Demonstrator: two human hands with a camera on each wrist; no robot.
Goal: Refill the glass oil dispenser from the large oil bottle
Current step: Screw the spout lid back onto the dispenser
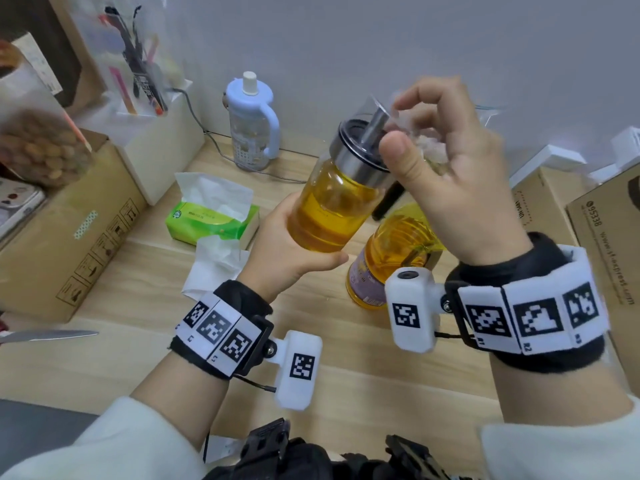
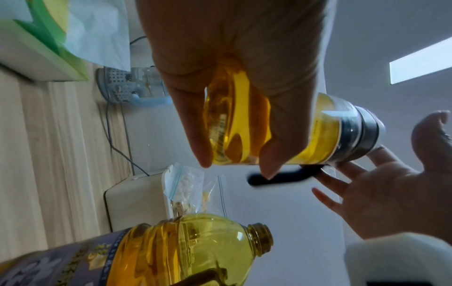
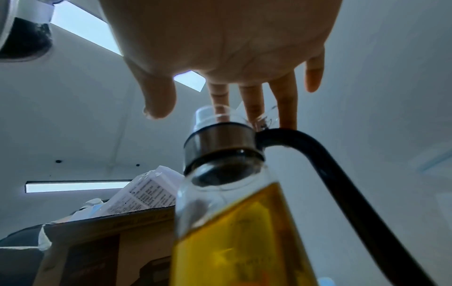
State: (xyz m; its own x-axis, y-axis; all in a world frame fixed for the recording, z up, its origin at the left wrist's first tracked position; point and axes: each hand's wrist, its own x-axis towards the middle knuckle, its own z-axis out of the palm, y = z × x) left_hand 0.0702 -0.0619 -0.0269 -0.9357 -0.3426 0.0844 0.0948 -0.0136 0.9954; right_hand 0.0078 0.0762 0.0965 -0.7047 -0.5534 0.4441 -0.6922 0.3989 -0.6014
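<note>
My left hand (image 1: 294,244) grips the lower body of the glass oil dispenser (image 1: 329,209) and holds it in the air, tilted to the right. The dispenser is more than half full of yellow oil, with its steel collar (image 1: 356,157), clear cover and black handle (image 3: 342,174) in place. My right hand (image 1: 433,133) hovers at the top, fingers loosely arched; its fingertips (image 3: 252,96) reach the clear cover and the thumb stands apart. The large oil bottle (image 1: 391,244) stands on the wooden table below my right wrist, with its mouth (image 2: 260,238) uncapped.
A green tissue pack (image 1: 211,216) and a loose tissue (image 1: 214,265) lie left of the bottle. A blue-lidded water bottle (image 1: 251,123) stands at the back by a cable. Cardboard boxes (image 1: 69,230) (image 1: 606,237) flank the table. A knife blade (image 1: 48,336) pokes in at left.
</note>
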